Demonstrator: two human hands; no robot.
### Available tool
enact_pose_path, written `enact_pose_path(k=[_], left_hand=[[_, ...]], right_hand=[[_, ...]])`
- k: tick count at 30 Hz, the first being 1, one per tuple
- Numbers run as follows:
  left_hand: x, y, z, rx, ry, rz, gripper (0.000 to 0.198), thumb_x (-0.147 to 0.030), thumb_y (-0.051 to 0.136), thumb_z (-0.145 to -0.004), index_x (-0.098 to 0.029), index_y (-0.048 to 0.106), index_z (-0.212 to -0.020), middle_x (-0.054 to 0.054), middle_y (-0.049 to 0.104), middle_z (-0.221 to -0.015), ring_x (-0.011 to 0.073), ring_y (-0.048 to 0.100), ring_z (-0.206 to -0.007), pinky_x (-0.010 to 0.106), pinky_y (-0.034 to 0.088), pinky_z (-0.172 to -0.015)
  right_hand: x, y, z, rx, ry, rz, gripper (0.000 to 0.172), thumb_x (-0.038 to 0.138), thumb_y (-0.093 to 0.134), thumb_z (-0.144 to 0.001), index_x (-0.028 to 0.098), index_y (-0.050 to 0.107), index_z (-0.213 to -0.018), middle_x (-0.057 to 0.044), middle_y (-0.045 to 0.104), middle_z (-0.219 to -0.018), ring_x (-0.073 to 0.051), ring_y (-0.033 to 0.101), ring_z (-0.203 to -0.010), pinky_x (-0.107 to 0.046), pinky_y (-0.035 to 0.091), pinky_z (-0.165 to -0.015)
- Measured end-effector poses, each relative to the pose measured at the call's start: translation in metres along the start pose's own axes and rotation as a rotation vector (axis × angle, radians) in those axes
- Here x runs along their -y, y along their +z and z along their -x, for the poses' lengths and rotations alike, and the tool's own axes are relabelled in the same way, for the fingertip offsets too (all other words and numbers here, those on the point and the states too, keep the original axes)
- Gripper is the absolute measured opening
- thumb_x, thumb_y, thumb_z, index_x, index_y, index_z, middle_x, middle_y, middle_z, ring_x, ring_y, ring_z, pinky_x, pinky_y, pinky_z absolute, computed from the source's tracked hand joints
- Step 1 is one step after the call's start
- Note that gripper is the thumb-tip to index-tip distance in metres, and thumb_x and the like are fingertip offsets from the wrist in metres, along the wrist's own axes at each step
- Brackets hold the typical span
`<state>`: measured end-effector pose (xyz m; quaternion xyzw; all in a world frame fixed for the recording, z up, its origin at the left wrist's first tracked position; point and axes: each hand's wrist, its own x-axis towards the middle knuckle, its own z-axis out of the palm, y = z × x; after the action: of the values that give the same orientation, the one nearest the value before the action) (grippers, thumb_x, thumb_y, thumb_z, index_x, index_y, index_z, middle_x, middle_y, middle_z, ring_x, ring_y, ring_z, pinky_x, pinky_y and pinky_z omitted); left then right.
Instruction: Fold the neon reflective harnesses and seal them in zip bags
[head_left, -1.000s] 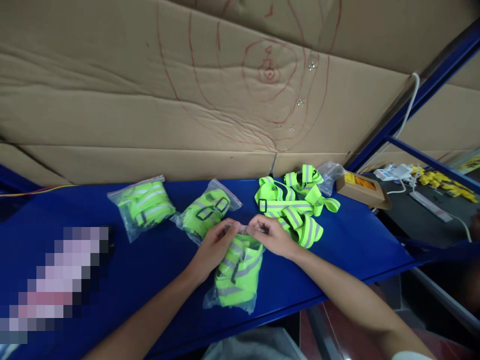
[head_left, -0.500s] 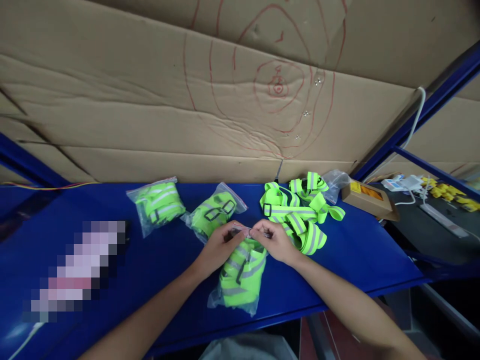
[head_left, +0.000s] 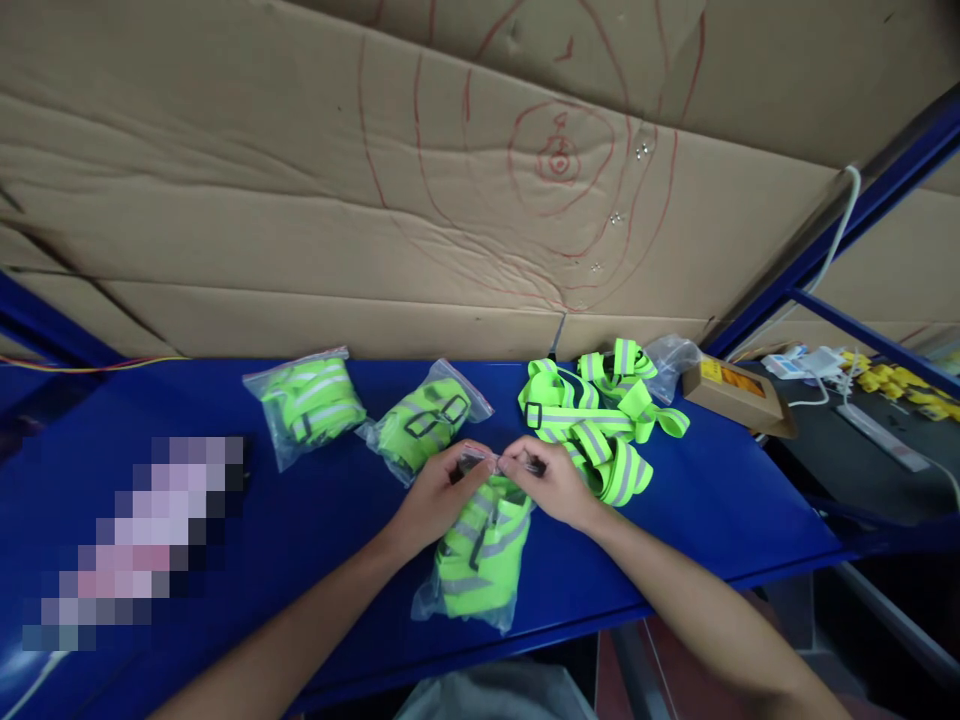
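A clear zip-lock bag [head_left: 480, 560] with a folded neon-green reflective strap inside lies near the table's front edge. My left hand [head_left: 442, 490] pinches its top edge on the left, thumb and fingers closed on the plastic. Close beside it, my right hand [head_left: 547, 480] pinches the same edge on the right; the two thumbs almost meet. Just beyond my left hand rests a second bagged strap [head_left: 424, 425] with black buckles showing. Another bagged strap [head_left: 315, 400] lies farther left. Loose green reflective straps [head_left: 592, 420] are heaped beyond my right hand.
A blue table [head_left: 697, 520] carries everything, with a cardboard wall [head_left: 262, 250] behind it. At the right back sit a crumpled clear bag [head_left: 671, 365] and a small open cardboard box [head_left: 735, 395]. A blurred-out object [head_left: 150, 530] with a white cable lies at left.
Both hands keep their pinch on the bag's top edge, with hardly any shift. The whole view has tilted and moved slightly.
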<state>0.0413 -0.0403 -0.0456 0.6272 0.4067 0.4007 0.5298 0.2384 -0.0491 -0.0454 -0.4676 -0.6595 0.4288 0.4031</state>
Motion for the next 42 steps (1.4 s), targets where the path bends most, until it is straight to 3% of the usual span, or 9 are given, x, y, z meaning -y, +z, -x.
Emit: enact_pose_path(k=[6,17,21,25,28,31,35,39,42], left_hand=[[-0.007,-0.005,0.000,0.085,-0.145,0.154,0.043,-0.059,0.061,-0.092,-0.020,0.076,-0.103,0.005,0.074,-0.099,0.0223,0.065,-0.096,0.029,0.049,-0.086],[-0.006,0.001,0.002,0.013,-0.164,0.181,0.053,-0.065,0.060,-0.092,-0.017,0.075,-0.110,0.006,0.075,-0.104,0.0228,0.065,-0.100,0.030,0.049,-0.089],[-0.010,0.001,0.006,0.168,-0.203,0.425,0.073,-0.068,0.074,-0.080,-0.022,0.060,-0.134,0.011,0.069,-0.127,0.0297,0.065,-0.117,0.035,0.053,-0.092],[-0.009,0.006,0.012,0.395,-0.183,0.560,0.095,-0.066,0.084,-0.071,-0.024,0.044,-0.146,0.018,0.059,-0.140,0.0359,0.067,-0.117,0.043,0.059,-0.086],[-0.008,0.013,0.013,0.329,-0.244,0.560,0.089,-0.064,0.083,-0.073,-0.021,0.047,-0.143,0.020,0.061,-0.134,0.0328,0.071,-0.105,0.042,0.060,-0.081],[-0.011,0.013,0.010,0.090,-0.341,0.485,0.069,-0.063,0.077,-0.080,-0.014,0.060,-0.125,0.015,0.068,-0.111,0.0218,0.071,-0.079,0.033,0.058,-0.065],[-0.028,-0.008,0.002,-0.180,-0.204,0.575,0.055,-0.060,0.075,-0.084,-0.014,0.063,-0.113,0.009,0.069,-0.100,0.0172,0.067,-0.071,0.026,0.053,-0.054],[-0.037,-0.024,-0.002,-0.072,-0.109,0.674,0.068,-0.073,0.061,-0.088,-0.021,0.056,-0.131,0.016,0.060,-0.142,0.0233,0.072,-0.090,0.031,0.059,-0.063],[-0.029,-0.015,0.000,0.114,-0.209,0.596,0.074,-0.067,0.062,-0.090,-0.025,0.042,-0.147,0.019,0.058,-0.144,0.0251,0.073,-0.088,0.034,0.059,-0.060]], right_hand=[[0.007,-0.024,-0.008,0.252,0.123,-0.199,0.042,0.057,0.075,-0.084,0.015,0.070,-0.088,0.004,0.055,-0.064,-0.007,0.036,-0.055,-0.023,0.024,-0.052],[-0.001,-0.010,-0.004,0.063,0.087,-0.242,0.039,0.055,0.080,-0.080,0.017,0.069,-0.081,0.008,0.043,-0.049,-0.005,0.026,-0.044,-0.022,0.015,-0.044],[0.011,-0.040,-0.007,-0.155,0.140,-0.598,0.038,0.048,0.091,-0.067,0.022,0.067,-0.081,0.005,0.064,-0.067,-0.008,0.048,-0.050,-0.021,0.036,-0.046],[0.014,-0.069,-0.017,-0.340,0.168,-0.832,0.035,0.047,0.085,-0.075,0.025,0.068,-0.096,0.003,0.071,-0.079,-0.014,0.065,-0.063,-0.025,0.051,-0.053],[0.008,-0.061,-0.022,-0.282,0.271,-0.873,0.032,0.046,0.082,-0.078,0.021,0.067,-0.089,0.005,0.061,-0.062,-0.007,0.046,-0.041,-0.021,0.036,-0.036],[0.004,-0.039,-0.022,-0.246,0.323,-0.852,0.036,0.046,0.086,-0.075,0.018,0.063,-0.082,0.008,0.051,-0.055,-0.003,0.033,-0.037,-0.018,0.021,-0.031],[0.008,-0.024,-0.017,-0.155,0.312,-0.904,0.045,0.060,0.077,-0.082,0.019,0.059,-0.083,0.010,0.038,-0.052,-0.004,0.022,-0.040,-0.018,0.021,-0.036],[0.011,-0.021,-0.014,-0.042,0.307,-0.926,0.043,0.061,0.072,-0.085,0.021,0.056,-0.085,0.012,0.028,-0.052,-0.005,0.015,-0.043,-0.019,0.018,-0.039],[0.010,-0.017,-0.013,-0.005,0.357,-0.879,0.044,0.061,0.072,-0.086,0.021,0.053,-0.083,0.013,0.027,-0.052,-0.005,0.015,-0.043,-0.020,0.014,-0.041]])
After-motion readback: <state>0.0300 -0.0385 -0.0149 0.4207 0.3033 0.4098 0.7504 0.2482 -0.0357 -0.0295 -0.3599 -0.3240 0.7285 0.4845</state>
